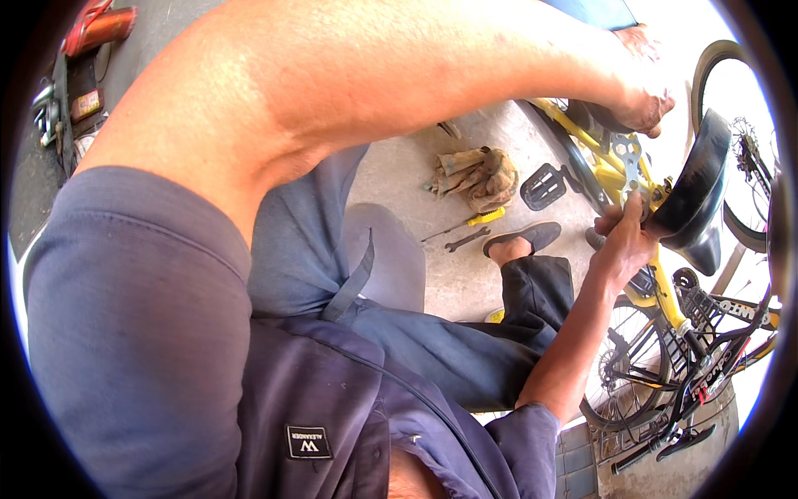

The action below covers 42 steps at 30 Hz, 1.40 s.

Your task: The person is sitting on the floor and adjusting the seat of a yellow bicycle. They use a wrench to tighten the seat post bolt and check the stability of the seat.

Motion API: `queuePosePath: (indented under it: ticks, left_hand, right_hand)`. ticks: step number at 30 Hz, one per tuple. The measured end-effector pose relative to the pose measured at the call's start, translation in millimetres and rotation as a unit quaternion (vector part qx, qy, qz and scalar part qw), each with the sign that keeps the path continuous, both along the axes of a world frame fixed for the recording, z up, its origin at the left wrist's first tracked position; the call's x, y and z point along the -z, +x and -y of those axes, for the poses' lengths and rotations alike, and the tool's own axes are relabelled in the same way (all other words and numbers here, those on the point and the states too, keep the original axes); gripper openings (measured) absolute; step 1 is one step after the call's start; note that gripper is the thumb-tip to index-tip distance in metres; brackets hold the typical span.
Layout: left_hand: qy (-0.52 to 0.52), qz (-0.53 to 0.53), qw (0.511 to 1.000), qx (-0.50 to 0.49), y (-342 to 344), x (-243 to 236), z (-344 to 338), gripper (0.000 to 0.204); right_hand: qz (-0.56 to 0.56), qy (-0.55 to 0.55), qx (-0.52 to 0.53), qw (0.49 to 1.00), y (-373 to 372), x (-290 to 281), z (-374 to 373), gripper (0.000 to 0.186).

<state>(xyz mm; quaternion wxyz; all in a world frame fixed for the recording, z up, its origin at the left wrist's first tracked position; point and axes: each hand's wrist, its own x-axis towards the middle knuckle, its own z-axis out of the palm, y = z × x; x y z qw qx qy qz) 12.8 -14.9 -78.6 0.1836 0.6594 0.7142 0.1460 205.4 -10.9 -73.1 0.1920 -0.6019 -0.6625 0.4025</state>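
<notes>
A yellow bicycle (605, 164) lies tipped at the right, its black saddle (697, 179) turned toward me. My left arm reaches across the top of the view. My left hand (644, 104) curls over a dark part at the top of the yellow frame. My right hand (623, 243) is closed just below the saddle, one finger stretched up against the metal plate on the frame. A short grey handle end (595, 239) sticks out of its fist; what it belongs to is hidden.
On the concrete lie a yellow-handled screwdriver (480, 219), a spanner (466, 239), crumpled work gloves (480, 176) and a black pedal (542, 185). My sandalled foot (521, 242) rests nearby. More bicycles (694, 358) stand at lower right. Tools and a red canister (98, 25) sit at upper left.
</notes>
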Motion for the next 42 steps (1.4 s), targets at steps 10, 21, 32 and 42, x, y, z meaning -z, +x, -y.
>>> queuePosePath:
  ticks: [10,21,32,42]
  left_hand:
    - [-0.042,0.012,0.999,-0.022,-3,-11,9,0.040]
    - [0.087,0.012,0.995,-0.048,0,23,-8,0.040]
    - [0.067,0.003,0.996,-0.062,1,16,-5,0.041]
    - [0.122,0.057,0.987,-0.091,20,78,-70,0.046]
  right_hand:
    - [0.004,0.045,0.003,0.999,0,5,-7,0.027]
    - [0.018,0.010,-0.022,1.000,-5,9,-7,0.024]
    - [0.065,-0.017,-0.079,0.995,1,3,-15,0.031]
    - [0.066,0.001,-0.047,0.997,-3,-2,-7,0.025]
